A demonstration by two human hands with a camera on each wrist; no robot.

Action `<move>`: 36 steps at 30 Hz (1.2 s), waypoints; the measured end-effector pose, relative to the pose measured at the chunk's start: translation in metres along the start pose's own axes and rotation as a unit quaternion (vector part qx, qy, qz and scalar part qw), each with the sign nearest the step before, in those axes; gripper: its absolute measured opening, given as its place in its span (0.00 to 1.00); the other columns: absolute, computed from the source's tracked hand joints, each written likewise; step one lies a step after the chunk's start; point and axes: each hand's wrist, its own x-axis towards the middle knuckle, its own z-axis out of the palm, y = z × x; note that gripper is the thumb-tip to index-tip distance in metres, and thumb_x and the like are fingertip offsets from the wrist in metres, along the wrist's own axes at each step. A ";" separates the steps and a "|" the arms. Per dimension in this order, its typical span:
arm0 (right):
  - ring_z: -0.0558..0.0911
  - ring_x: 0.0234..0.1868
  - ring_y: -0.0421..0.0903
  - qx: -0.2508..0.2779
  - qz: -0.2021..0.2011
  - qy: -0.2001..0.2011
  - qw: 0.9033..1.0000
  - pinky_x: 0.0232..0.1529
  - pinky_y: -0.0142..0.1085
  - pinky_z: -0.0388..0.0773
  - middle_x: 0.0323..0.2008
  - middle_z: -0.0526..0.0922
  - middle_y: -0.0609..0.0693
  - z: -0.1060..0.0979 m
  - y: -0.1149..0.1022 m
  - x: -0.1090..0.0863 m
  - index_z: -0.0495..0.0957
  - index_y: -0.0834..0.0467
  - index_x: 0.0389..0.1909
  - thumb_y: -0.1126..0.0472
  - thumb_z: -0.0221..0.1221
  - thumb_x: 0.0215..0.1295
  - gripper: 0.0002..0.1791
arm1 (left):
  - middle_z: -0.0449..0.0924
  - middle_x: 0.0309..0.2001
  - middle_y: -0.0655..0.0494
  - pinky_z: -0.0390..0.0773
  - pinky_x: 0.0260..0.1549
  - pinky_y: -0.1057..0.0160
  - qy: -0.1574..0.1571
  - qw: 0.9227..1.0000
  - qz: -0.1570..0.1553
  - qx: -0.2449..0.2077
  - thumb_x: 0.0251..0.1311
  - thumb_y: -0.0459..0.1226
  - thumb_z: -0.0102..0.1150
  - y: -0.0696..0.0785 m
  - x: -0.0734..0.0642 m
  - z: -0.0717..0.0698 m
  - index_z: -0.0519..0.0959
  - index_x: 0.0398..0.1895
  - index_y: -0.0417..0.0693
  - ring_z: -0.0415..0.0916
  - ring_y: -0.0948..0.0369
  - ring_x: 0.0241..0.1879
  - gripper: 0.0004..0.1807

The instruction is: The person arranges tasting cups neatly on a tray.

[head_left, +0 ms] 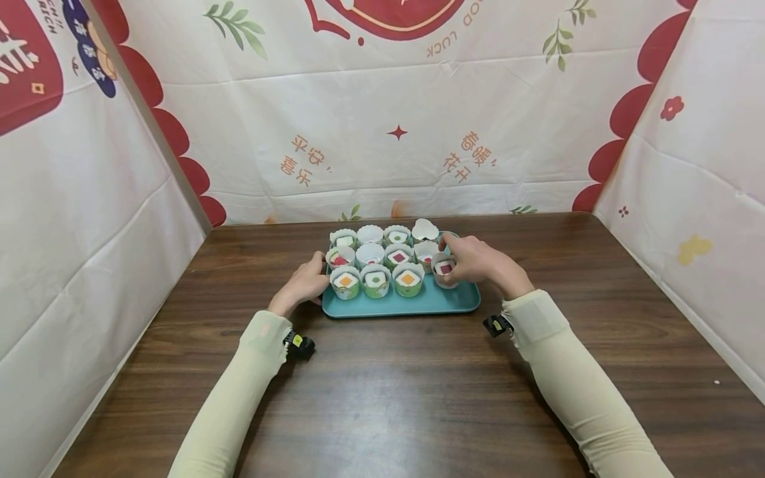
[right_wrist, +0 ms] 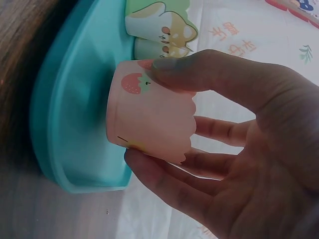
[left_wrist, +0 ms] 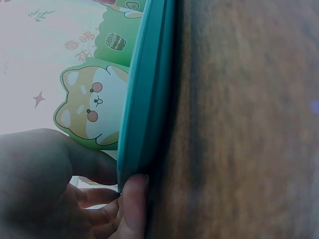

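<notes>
My right hand (head_left: 478, 260) grips a pink paper baking cup (right_wrist: 152, 112) with a strawberry print, thumb on one side and fingers on the other. A white and dark red piece shows inside that cup in the head view. It is at the right end of a teal tray (head_left: 388, 309), above the tray's floor. My left hand (head_left: 303, 281) pinches the tray's left rim, a fingertip curled under the edge in the left wrist view. A green dog-face cup (left_wrist: 97, 107) stands on the tray close to that hand.
Rows of scalloped paper cups, several with white and coloured pieces inside, fill the tray's left and middle. One white-rimmed cup (head_left: 425, 230) stands taller at the back. The brown wooden table (head_left: 382, 398) runs back to a printed cloth (head_left: 382, 166).
</notes>
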 end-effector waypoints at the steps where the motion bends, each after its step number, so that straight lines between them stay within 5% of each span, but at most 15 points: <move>1: 0.75 0.38 0.49 0.003 0.002 0.001 1.000 0.37 0.40 0.72 0.39 0.80 0.55 0.001 0.000 0.000 0.68 0.58 0.61 0.56 0.71 0.59 0.32 | 0.68 0.69 0.36 0.88 0.28 0.58 0.000 1.000 0.000 0.001 0.73 0.39 0.47 0.000 0.000 0.000 0.61 0.70 0.44 0.78 0.43 0.55 0.25; 12: 0.73 0.40 0.50 0.016 0.019 -0.009 1.000 0.39 0.42 0.71 0.39 0.76 0.56 0.005 0.004 0.002 0.59 0.59 0.73 0.56 0.70 0.61 0.43 | 0.66 0.71 0.36 0.88 0.28 0.58 -0.001 1.000 0.001 0.002 0.71 0.38 0.47 0.001 0.003 0.000 0.61 0.70 0.44 0.77 0.43 0.55 0.25; 36: 0.76 0.46 0.53 0.016 0.010 0.001 1.000 0.45 0.44 0.75 0.51 0.79 0.60 0.010 -0.003 0.003 0.58 0.60 0.75 0.53 0.71 0.60 0.47 | 0.67 0.70 0.37 0.87 0.28 0.59 0.002 1.000 -0.003 0.002 0.72 0.39 0.48 0.000 0.001 0.001 0.61 0.70 0.44 0.77 0.44 0.55 0.26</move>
